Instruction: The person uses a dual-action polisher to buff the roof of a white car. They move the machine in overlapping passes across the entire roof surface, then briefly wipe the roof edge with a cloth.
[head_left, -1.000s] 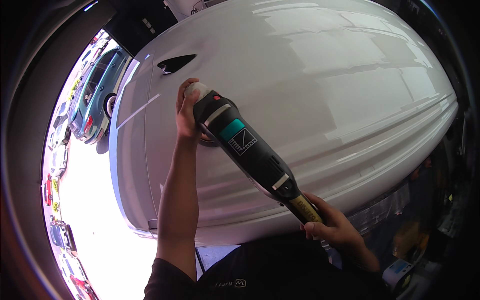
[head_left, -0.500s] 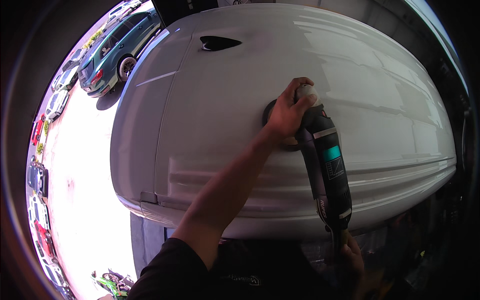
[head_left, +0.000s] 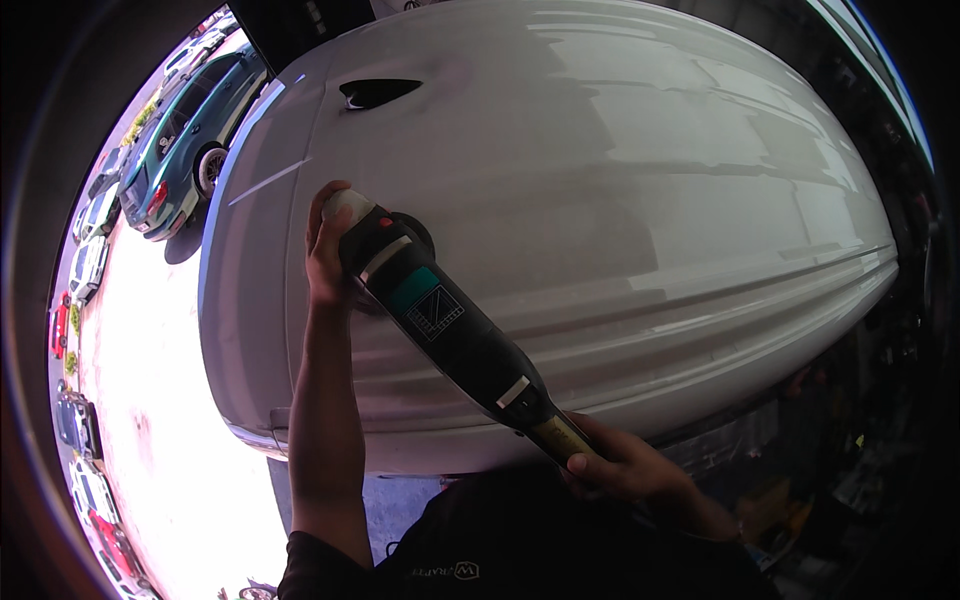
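My left hand [head_left: 326, 250] is wrapped over the pale front head of a black car polisher [head_left: 455, 335]. Around the tool's slim rear end, close to my body, my right hand [head_left: 625, 462] is closed. The polisher lies slantwise, its front at the upper left and its tail at the lower right. Its round pad, mostly hidden beneath the head, appears to rest on the white car roof [head_left: 560, 220]. Ahead of my left hand, a glossy black shark-fin antenna [head_left: 382, 93] rises from the roof.
Raised ribs run along the roof's near side, and a seam crosses it left of my left hand. Outside in bright light, a teal car [head_left: 185, 140] is parked at the far left, with several more along the rim. Dim clutter [head_left: 790, 500] lies at the lower right.
Both hands have carried the polisher's head left across the roof, and the tool has swung from nearly upright to slanted. My right hand shows more fully. The whole view has shifted slightly.
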